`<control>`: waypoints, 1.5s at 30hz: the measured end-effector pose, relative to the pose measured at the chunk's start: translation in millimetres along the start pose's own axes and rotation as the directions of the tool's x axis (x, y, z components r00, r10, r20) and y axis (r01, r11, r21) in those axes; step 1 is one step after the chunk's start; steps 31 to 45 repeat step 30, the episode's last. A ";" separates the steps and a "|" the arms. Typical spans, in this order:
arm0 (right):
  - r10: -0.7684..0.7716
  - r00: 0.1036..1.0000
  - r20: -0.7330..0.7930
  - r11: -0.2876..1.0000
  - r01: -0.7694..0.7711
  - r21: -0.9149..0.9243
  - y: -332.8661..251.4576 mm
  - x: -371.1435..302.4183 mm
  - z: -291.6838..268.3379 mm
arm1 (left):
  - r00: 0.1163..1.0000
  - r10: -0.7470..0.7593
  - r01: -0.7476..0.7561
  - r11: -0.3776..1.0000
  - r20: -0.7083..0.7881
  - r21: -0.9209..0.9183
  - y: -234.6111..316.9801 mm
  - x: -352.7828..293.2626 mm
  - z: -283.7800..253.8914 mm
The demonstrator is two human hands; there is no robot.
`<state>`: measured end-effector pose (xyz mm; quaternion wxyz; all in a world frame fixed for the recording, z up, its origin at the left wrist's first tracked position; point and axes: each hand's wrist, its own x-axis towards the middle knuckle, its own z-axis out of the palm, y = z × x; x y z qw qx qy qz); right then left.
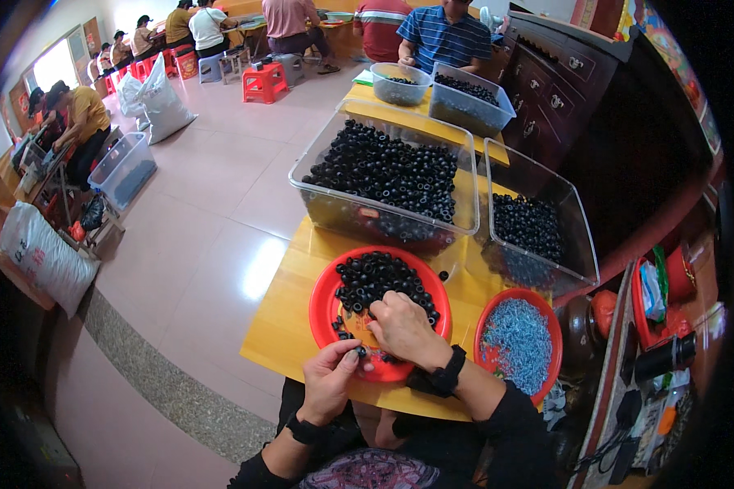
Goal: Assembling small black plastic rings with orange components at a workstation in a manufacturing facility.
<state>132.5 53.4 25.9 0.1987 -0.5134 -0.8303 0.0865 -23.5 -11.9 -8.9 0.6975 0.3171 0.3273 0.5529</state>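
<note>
My left hand (329,385) is at the near rim of a red plate (318,306), pinching a small black ring-shaped part (360,351) between thumb and fingers. Over the plate, my right hand (406,326) is closed, its fingers curled down among the parts. Its fingertips are hidden, so anything in them does not show. Black ring-shaped parts (375,273) are heaped on the plate's far half, with a few loose near my left hand. Right of my right wrist, a red bowl (485,314) holds a pile of small blue-grey pieces (520,342).
Beyond the plate on the yellow table (289,326) stands a large clear bin (302,191) of black parts. A second clear bin (575,220) is at its right, with smaller tubs behind. A co-worker (444,37) sits at the far end. A dark cabinet (559,81) flanks the right.
</note>
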 end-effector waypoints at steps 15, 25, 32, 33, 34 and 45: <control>0.128 0.992 0.009 0.930 -0.124 0.346 -4.0 -13.1 -14.7 | 0.998 -0.066 0.067 0.994 0.014 -0.084 2.0 -1.0 -5.5; 0.309 0.915 0.261 0.329 -0.360 0.873 -22.1 -56.8 -40.6 | 0.980 -0.061 0.078 0.993 0.191 -0.084 6.5 -4.9 16.0; 0.363 0.916 0.173 0.392 -0.318 0.863 -21.7 -76.1 -31.7 | 0.976 -0.089 0.103 0.993 0.197 -0.063 5.5 -7.8 23.3; 0.363 0.916 0.173 0.392 -0.318 0.863 -21.7 -76.1 -31.7 | 0.976 -0.089 0.103 0.993 0.197 -0.063 5.5 -7.8 23.3; 0.363 0.916 0.173 0.392 -0.318 0.863 -21.7 -76.1 -31.7 | 0.976 -0.089 0.103 0.993 0.197 -0.063 5.5 -7.8 23.3; 0.363 0.916 0.173 0.392 -0.318 0.863 -21.7 -76.1 -31.7 | 0.976 -0.089 0.103 0.993 0.197 -0.063 5.5 -7.8 23.3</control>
